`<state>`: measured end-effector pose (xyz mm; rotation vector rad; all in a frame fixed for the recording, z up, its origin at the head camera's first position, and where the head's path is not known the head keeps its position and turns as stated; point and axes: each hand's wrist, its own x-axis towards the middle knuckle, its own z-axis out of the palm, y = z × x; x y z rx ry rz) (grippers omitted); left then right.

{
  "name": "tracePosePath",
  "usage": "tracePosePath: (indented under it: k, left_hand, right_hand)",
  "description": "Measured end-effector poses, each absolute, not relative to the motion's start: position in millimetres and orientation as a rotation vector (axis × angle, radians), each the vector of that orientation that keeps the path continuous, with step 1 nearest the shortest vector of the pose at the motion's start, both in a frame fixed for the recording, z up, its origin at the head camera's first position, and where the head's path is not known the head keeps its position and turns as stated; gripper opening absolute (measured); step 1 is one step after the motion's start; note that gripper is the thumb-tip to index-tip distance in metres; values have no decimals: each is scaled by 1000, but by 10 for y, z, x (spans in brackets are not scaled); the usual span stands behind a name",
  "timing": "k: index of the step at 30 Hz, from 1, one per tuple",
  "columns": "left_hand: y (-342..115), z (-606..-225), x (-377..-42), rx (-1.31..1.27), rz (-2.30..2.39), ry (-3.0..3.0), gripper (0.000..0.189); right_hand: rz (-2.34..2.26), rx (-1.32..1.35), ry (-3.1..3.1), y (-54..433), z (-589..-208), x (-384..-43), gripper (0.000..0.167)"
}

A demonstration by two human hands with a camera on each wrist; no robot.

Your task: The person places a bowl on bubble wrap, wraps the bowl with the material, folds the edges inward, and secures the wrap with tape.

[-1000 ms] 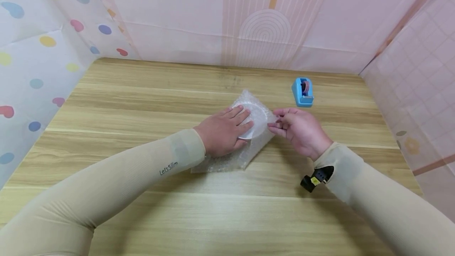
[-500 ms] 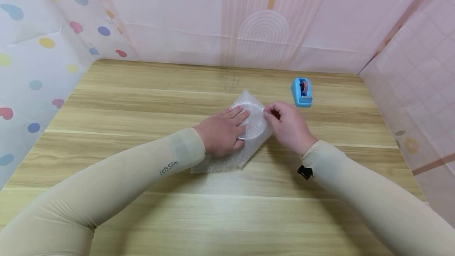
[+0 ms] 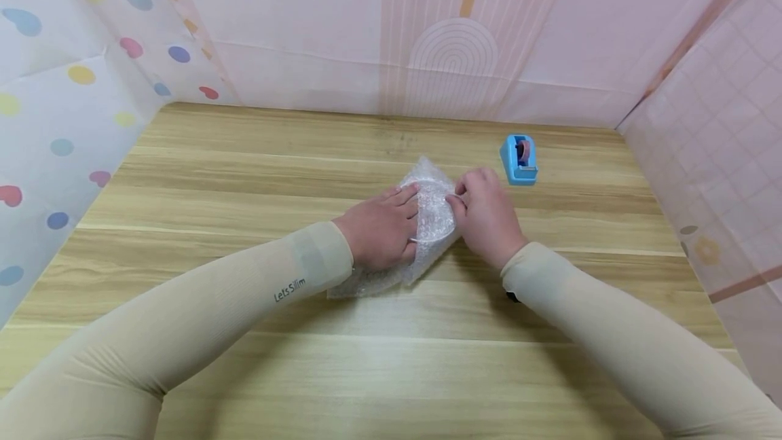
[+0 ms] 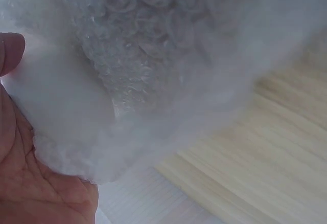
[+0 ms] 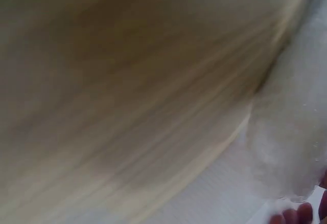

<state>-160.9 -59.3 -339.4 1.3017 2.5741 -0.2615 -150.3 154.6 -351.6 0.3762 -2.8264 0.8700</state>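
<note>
A sheet of clear bubble wrap (image 3: 435, 209) lies on the wooden table, its right-hand part folded over a round, pale, flat thing. Through the wrap a curved rim shows in the head view; a smooth white surface (image 4: 64, 88) shows in the left wrist view. My left hand (image 3: 381, 231) rests flat on the round thing, its fingers partly under the folded wrap. On the right, my right hand (image 3: 489, 217) pinches the wrap's edge between thumb and fingers. Fingertips (image 5: 305, 213) appear at the corner of the right wrist view, beside the wrap.
Behind my right hand stands a blue tape dispenser (image 3: 519, 160) with a roll in it. The wood-grain table (image 3: 275, 155) meets a pink patterned wall sheet (image 3: 305, 39) at the back, with more patterned sheets on both sides.
My right hand has moved left and slightly away from me, bringing the wrap's right-hand part over the round thing and onto the left fingers. The left hand has stayed put.
</note>
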Motion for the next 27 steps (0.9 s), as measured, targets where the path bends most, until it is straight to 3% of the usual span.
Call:
tracePosePath:
  k: [10, 13, 16, 21, 27]
  left_hand:
    - [-596, -3390, -1590, 1323, -245, 2597, 58]
    - [-600, -3392, -1590, 1320, -235, 2603, 57]
    - [-598, -3394, -1594, 1316, -230, 2598, 57]
    - [-593, -3394, -1599, 1300, -245, 2588, 60]
    - [-589, -3401, -1586, 1321, -282, 2600, 66]
  right_hand:
    - [431, 919, -2674, 1713, -3528, -1374, 21]
    - [339, 1071, -2654, 1803, -3510, -1323, 30]
    - [236, 1191, -2718, 1886, -3498, -1262, 49]
    - [101, 1244, -2873, 1918, -3510, -1208, 71]
    - [44, 1205, -2865, 1876, -3563, -1199, 69]
